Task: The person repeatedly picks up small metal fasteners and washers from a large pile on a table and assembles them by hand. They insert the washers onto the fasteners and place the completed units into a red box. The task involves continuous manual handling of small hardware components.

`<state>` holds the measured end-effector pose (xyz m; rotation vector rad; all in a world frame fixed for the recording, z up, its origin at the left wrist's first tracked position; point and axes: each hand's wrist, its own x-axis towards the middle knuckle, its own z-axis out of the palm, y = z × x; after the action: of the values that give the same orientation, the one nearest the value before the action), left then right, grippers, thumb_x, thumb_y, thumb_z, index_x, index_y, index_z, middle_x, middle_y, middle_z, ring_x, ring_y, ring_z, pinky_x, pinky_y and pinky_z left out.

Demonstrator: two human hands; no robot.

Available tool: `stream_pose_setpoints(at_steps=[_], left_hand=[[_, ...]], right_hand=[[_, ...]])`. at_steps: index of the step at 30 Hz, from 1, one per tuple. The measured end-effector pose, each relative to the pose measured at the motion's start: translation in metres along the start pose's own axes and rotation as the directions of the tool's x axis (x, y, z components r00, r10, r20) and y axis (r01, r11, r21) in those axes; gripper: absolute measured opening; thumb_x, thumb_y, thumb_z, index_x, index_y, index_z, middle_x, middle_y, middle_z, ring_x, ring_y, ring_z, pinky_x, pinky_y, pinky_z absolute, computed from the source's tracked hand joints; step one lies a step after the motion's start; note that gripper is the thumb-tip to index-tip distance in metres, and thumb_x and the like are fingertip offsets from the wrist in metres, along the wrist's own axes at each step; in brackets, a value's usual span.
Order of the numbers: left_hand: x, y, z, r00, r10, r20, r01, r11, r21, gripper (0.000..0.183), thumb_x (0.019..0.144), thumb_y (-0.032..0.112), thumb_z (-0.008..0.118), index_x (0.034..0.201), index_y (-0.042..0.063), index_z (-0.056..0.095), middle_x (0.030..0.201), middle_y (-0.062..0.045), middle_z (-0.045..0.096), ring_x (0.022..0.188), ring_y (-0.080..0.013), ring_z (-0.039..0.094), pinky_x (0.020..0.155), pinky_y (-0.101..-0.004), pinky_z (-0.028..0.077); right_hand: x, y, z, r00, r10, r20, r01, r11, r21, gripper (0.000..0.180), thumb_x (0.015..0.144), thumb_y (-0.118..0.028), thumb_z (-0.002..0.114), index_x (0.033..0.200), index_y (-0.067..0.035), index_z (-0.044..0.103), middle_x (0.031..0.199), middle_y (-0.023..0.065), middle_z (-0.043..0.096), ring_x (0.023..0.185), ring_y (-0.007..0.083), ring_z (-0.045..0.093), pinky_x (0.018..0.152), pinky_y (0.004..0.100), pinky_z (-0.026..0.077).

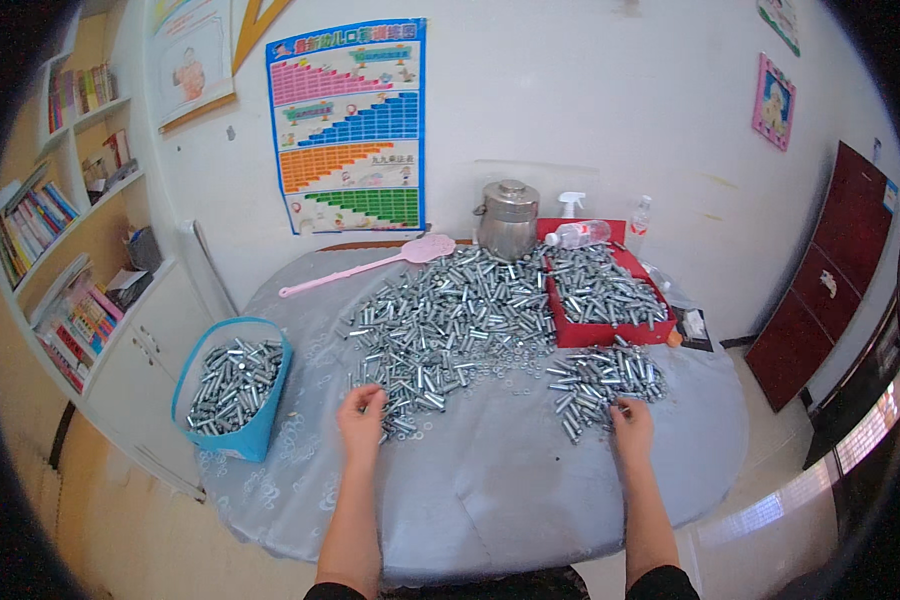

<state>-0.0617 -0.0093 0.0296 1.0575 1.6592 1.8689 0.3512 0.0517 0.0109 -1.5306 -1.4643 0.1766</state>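
My left hand (363, 409) is at the lower left edge of a large pile of shiny metal sleeves (450, 322), its fingers curled; whether they grip a piece is hidden. At the near edge of a smaller pile of metal pieces (607, 375) is my right hand (631, 416), thumb and fingers drawn together, and I cannot tell if something is between them. Small flat washers (495, 366) lie scattered along the near side of the large pile. A blue-rimmed fabric bin (274, 420) at the left and a red box (600, 335) at the back right both hold many metal sleeves.
The round table (495, 495) has a grey cloth. Behind the piles stand a lidded steel pot (508, 221) and a clear bottle (638, 225); another bottle (581, 235) lies on the red box. A pink fly swatter (367, 266) lies at the back left, near a bookshelf (97, 195).
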Motion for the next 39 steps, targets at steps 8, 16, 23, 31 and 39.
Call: stream_pose_setpoints(at_steps=[8, 16, 23, 31, 39], left_hand=[[-0.019, 0.008, 0.033, 0.768, 0.445, 0.460, -0.636, 0.612, 0.470, 0.025, 0.063, -0.001, 0.061, 0.087, 0.004, 0.063, 0.093, -0.012, 0.057, 0.092, -0.0285, 0.050, 0.079, -0.0365, 0.042], [-0.004, -0.007, 0.055, 0.669, 0.416, 0.616, -0.739, 0.464, 0.489, 0.018, 0.066, 0.002, 0.056, 0.083, 0.003, 0.062, 0.080, -0.009, 0.054, 0.082, -0.0260, 0.050, 0.072, -0.0352, 0.043], [-0.002, -0.001, 0.049, 0.831, 0.399, 0.389, -0.551, 0.692, 0.466, 0.017, 0.067, 0.005, 0.065, 0.083, 0.003, 0.062, 0.082, -0.011, 0.058, 0.082, -0.0280, 0.053, 0.073, -0.0356, 0.044], [0.009, -0.016, 0.036, 0.997, -0.055, -0.055, 0.041, 0.970, -0.240, 0.016, 0.079, 0.009, 0.062, 0.092, 0.000, 0.059, 0.081, -0.005, 0.062, 0.069, -0.0094, 0.056, 0.059, -0.0221, 0.046], [0.010, -0.017, 0.021, 0.975, -0.209, -0.077, 0.163, 0.904, -0.395, 0.019, 0.082, 0.013, 0.059, 0.096, 0.001, 0.057, 0.085, -0.006, 0.062, 0.072, -0.0116, 0.057, 0.056, -0.0239, 0.047]], right_hand=[[-0.003, -0.053, 0.002, 0.965, -0.161, 0.208, 0.127, 0.978, 0.168, 0.011, 0.075, -0.007, 0.059, 0.084, -0.002, 0.061, 0.083, 0.0113, 0.059, 0.076, 0.0253, 0.057, 0.068, 0.0317, 0.045], [0.004, -0.079, 0.063, 0.769, -0.373, 0.519, 0.251, 0.923, 0.292, 0.014, 0.077, -0.013, 0.058, 0.087, -0.005, 0.064, 0.090, 0.0121, 0.061, 0.086, 0.0278, 0.057, 0.076, 0.0341, 0.045], [0.027, -0.111, 0.125, 0.675, -0.399, 0.620, 0.250, 0.915, 0.317, 0.017, 0.077, -0.014, 0.056, 0.091, -0.006, 0.064, 0.089, 0.0114, 0.061, 0.082, 0.0267, 0.057, 0.074, 0.0332, 0.045], [0.013, -0.149, 0.194, 0.604, -0.559, 0.568, 0.429, 0.829, 0.359, 0.018, 0.075, -0.019, 0.057, 0.088, -0.009, 0.065, 0.083, 0.0117, 0.061, 0.083, 0.0280, 0.057, 0.072, 0.0373, 0.045], [-0.010, -0.191, 0.214, 0.611, -0.360, 0.705, 0.345, 0.923, 0.172, 0.027, 0.067, -0.034, 0.067, 0.075, -0.008, 0.066, 0.076, 0.0093, 0.064, 0.071, 0.0252, 0.061, 0.064, 0.0353, 0.048]])
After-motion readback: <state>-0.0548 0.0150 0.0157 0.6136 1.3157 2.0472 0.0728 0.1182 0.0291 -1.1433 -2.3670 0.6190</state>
